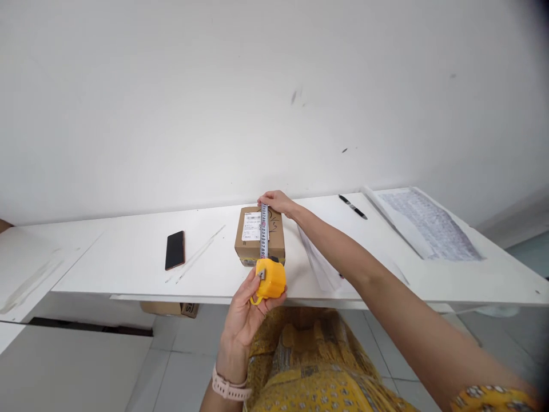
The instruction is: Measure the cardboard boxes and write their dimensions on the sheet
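Note:
A small brown cardboard box (251, 249) with a white printed label sits on the white shelf-like table. My left hand (246, 309) is closed around the yellow case of a tape measure (273, 280), in front of the box's near edge. The marked blade stretches from the case across the box top to its far edge. There my right hand (278, 201) pinches the blade's end against the box. Dark handwriting shows on the box top beside the blade.
A dark phone (175, 250) lies to the left on the white table (128, 257). To the right are a black pen (353, 207), loose white sheets (319, 260) and a written page (429, 223). Behind rises a white wall (214, 114); another cardboard box (169, 308) is below the table.

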Demonstrator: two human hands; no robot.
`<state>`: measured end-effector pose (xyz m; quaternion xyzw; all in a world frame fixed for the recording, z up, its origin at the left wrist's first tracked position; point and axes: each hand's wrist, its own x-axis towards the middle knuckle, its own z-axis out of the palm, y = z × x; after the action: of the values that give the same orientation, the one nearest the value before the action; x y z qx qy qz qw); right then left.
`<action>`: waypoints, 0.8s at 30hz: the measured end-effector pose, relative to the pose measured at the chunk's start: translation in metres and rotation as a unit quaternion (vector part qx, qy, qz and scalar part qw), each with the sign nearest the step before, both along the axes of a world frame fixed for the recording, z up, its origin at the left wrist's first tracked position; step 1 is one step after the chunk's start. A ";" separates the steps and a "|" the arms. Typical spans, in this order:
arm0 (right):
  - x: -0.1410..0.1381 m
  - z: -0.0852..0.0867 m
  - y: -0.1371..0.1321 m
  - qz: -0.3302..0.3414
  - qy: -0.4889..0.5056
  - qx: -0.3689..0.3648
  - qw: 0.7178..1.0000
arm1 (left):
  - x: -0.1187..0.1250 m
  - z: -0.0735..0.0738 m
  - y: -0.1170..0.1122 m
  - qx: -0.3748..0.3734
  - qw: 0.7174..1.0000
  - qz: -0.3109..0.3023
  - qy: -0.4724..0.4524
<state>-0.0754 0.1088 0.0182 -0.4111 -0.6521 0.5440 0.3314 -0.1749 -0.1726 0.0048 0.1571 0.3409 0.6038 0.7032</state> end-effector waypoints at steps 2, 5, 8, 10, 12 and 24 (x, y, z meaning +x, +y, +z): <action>-0.005 -0.005 -0.003 -0.010 -0.012 -0.018 1.000 | -0.001 -0.001 0.000 -0.010 1.000 0.010 -0.003; -0.005 -0.011 -0.007 0.001 -0.026 -0.020 0.999 | -0.003 -0.004 0.000 -0.019 1.000 0.004 -0.007; 0.001 -0.016 -0.008 0.017 -0.039 -0.002 0.999 | -0.003 -0.008 -0.005 -0.030 1.000 -0.006 -0.006; 0.004 -0.020 -0.008 0.020 -0.035 0.007 0.999 | -0.001 -0.011 -0.008 -0.034 0.999 -0.015 -0.005; 0.005 -0.022 -0.008 0.025 -0.028 0.017 0.999 | 0.001 -0.011 -0.011 -0.033 0.999 -0.020 -0.001; 0.001 -0.027 -0.005 0.009 -0.048 0.056 0.997 | 0.009 -0.016 0.002 -0.093 0.994 0.034 0.042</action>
<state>-0.0748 0.1039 -0.0087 -0.4117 -0.7001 0.4894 0.3175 -0.1661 -0.1702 -0.0117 0.1046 0.4298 0.5860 0.6790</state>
